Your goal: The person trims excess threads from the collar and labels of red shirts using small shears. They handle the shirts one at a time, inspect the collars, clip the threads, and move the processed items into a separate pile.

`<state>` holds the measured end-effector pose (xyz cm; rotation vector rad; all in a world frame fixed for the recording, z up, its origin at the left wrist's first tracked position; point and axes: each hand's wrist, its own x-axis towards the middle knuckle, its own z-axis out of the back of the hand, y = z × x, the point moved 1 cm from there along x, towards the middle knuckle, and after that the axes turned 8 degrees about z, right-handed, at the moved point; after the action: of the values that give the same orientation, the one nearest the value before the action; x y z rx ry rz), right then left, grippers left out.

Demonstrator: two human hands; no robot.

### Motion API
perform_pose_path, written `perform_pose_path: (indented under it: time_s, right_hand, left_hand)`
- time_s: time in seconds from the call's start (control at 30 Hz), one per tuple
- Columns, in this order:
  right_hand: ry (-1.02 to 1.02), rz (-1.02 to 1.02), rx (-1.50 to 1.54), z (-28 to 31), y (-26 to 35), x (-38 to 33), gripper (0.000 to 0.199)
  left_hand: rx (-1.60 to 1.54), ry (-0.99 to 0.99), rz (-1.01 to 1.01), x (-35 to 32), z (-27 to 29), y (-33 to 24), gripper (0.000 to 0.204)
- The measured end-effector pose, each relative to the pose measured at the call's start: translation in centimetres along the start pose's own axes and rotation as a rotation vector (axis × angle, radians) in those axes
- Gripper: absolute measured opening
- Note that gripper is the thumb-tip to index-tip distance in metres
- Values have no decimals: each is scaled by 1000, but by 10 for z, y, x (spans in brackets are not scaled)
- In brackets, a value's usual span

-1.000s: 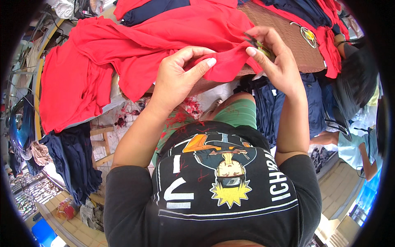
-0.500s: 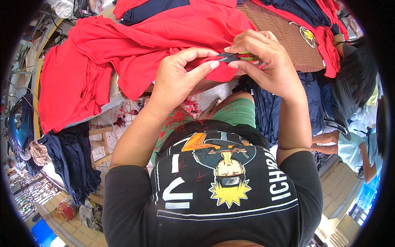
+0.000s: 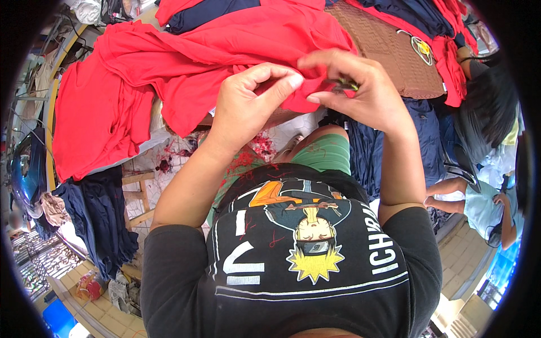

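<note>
A large red garment [image 3: 197,62] lies in folds over the work surface in front of me. My left hand [image 3: 245,98] is raised over its near part, thumb and forefinger pressed together; whatever sits between the tips is too small to make out. Just to the right, my right hand [image 3: 372,84] keeps a small pair of thread snips [image 3: 346,85], with yellow-green on the handle, tucked in the palm. Its forefinger and thumb are spread apart toward the left fingertips. Motion blurs these fingers and the snips, whose blades are mostly hidden.
Brown woven-patterned padding [image 3: 389,62] covers the surface at right, with a white cord and yellow piece [image 3: 421,48] on it. Dark blue garments [image 3: 96,219] hang at left and others beside my right arm. Red thread scraps [image 3: 262,146] litter the floor. Another person [image 3: 490,214] sits at right.
The snips' blades were at my left fingertips; they are now drawn back into my right palm. My right forefinger and thumb have opened apart. The left hand has barely moved.
</note>
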<state>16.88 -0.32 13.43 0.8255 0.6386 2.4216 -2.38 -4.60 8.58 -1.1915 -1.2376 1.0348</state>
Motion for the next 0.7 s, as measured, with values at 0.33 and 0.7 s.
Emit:
perform_pose_path:
  time_s: [0.33, 0.7]
  right_hand:
    - [-874, 58, 77, 66, -38, -15, 17]
    - [-1021, -134, -38, 248, -148, 45, 18]
  left_hand:
    - [1018, -108, -280, 83, 117, 27, 54]
    - [786, -781, -395, 178, 206, -78, 26]
